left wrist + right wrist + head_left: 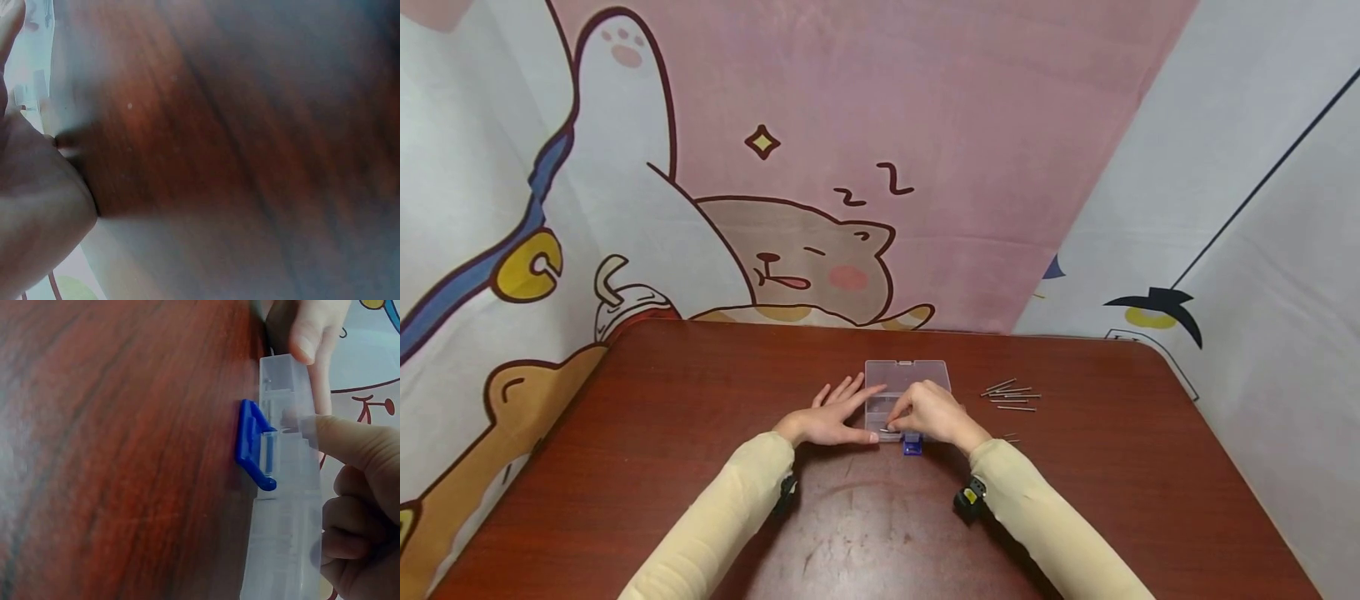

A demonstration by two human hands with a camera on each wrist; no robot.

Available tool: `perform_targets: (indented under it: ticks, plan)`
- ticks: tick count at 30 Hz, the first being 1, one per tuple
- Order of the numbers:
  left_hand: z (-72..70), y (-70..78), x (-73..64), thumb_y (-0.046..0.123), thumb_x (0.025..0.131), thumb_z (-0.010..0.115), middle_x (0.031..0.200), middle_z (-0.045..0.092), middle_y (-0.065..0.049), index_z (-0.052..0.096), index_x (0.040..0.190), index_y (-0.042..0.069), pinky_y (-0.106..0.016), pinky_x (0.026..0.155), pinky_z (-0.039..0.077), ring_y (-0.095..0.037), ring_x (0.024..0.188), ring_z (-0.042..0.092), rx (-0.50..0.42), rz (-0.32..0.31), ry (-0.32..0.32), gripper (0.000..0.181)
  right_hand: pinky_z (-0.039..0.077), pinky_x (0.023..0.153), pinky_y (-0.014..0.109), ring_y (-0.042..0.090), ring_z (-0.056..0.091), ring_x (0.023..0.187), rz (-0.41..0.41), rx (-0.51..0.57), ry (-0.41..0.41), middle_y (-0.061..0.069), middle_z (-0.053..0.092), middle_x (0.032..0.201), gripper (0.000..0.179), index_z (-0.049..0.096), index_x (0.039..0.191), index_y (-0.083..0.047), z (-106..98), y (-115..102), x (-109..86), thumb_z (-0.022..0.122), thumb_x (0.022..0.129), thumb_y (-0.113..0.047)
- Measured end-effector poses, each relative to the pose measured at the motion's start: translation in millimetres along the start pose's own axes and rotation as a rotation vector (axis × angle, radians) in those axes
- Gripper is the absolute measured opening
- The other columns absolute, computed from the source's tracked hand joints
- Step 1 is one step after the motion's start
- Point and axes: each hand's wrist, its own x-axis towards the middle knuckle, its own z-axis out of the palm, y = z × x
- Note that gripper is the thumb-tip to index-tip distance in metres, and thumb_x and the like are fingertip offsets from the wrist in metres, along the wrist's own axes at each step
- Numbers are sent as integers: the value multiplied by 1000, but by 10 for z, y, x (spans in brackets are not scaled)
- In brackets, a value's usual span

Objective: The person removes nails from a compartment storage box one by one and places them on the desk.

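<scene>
A clear plastic compartment box lies on the table with its lid raised at the back. Its blue latch hangs unfastened at the front, also visible on the near wall in the right wrist view. My left hand has its fingers spread, thumb and forefinger touching the box's left side. Over the front left compartment, my right hand pinches a small nail between thumb and forefinger. In the right wrist view, the box wall blurs the fingertips, and the nail is not clear there.
Several long nails lie loosely grouped right of the box. Nearer, a few small nails lie partly behind the right sleeve. The brown wooden table runs back to a cartoon-printed cloth.
</scene>
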Motion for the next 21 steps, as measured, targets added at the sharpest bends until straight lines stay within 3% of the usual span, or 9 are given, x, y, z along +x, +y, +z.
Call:
perform_targets:
  ticks: [13, 21]
  plan:
    - [-1, 17, -2, 47, 93, 59, 160, -3, -14, 20, 155, 26, -57, 109, -7, -32, 145, -6, 16, 1, 15, 77, 46, 53, 29, 3, 57, 63, 46, -85, 61, -15, 68, 70, 8, 78, 70, -26, 64, -37, 23, 84, 74, -28]
    - [12, 5, 5, 50, 92, 59, 161, -4, -11, 19, 156, 28, -56, 109, -7, -29, 146, -7, 9, -5, 12, 79, 40, 46, 26, 2, 48, 52, 92, -132, 129, -15, 64, 62, 12, 76, 65, -25, 128, -104, 13, 85, 73, -27]
